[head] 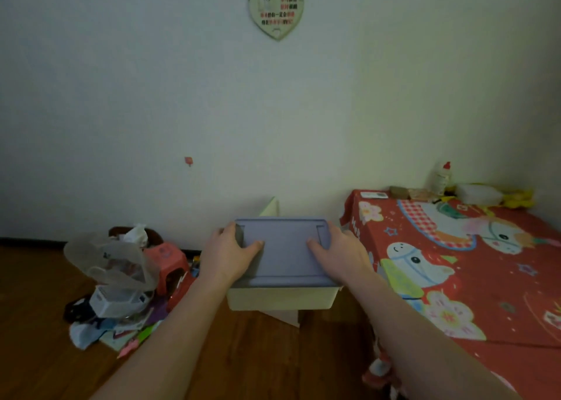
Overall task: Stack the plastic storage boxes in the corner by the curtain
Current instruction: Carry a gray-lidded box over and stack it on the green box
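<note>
Both hands, left (226, 252) and right (340, 252), hold a lidded box (282, 266) by its ends, thumbs on the lid, above the floor (45, 323) beside the bed (485, 278).

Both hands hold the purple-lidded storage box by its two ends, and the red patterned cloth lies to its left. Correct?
Not quite. Both hands, left hand and right hand, do hold the purple-lidded storage box by its ends, but the head view shows the red patterned cloth to its right, not its left.
</note>
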The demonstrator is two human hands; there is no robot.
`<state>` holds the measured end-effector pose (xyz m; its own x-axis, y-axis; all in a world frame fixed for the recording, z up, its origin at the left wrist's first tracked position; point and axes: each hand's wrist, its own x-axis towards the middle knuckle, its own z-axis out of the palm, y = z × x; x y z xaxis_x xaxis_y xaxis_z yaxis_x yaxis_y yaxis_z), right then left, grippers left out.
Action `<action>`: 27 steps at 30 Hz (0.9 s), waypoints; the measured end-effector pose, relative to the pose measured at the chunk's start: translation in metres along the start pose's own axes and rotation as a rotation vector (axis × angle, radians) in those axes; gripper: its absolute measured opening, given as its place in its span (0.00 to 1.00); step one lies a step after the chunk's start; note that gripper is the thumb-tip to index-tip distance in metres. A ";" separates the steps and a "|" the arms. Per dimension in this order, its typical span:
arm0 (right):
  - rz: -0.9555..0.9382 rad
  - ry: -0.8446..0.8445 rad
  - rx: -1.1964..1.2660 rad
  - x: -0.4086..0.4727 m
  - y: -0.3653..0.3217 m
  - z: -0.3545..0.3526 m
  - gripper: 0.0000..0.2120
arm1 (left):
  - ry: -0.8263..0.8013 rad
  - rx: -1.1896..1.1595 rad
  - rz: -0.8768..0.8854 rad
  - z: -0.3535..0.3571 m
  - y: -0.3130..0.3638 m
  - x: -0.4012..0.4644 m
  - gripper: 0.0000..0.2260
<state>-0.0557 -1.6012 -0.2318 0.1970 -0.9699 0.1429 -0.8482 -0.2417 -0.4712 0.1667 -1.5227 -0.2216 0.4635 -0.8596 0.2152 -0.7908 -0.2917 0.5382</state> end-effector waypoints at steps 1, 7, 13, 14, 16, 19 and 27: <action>0.000 0.007 -0.002 0.000 -0.004 -0.013 0.35 | 0.000 0.005 0.007 -0.010 0.009 0.002 0.35; -0.027 0.066 -0.023 0.010 -0.016 -0.079 0.34 | 0.045 0.007 0.053 -0.049 0.060 0.015 0.35; -0.049 0.122 -0.017 0.011 -0.016 -0.131 0.35 | 0.072 0.024 0.084 -0.073 0.103 0.022 0.35; -0.054 0.131 -0.024 0.012 -0.015 -0.140 0.35 | 0.077 0.029 0.091 -0.076 0.110 0.023 0.35; -0.056 0.144 -0.036 0.013 -0.014 -0.152 0.35 | 0.086 0.020 0.104 -0.081 0.120 0.023 0.35; -0.064 0.156 -0.056 0.011 -0.011 -0.167 0.35 | 0.102 0.005 0.118 -0.083 0.132 0.021 0.34; -0.012 0.190 -0.072 -0.009 0.015 -0.191 0.34 | 0.093 -0.017 0.169 -0.070 0.162 0.009 0.33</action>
<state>-0.1637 -1.5908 -0.0739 0.1168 -0.9426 0.3130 -0.8807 -0.2439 -0.4060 0.0710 -1.5484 -0.0751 0.3600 -0.8531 0.3777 -0.8542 -0.1386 0.5012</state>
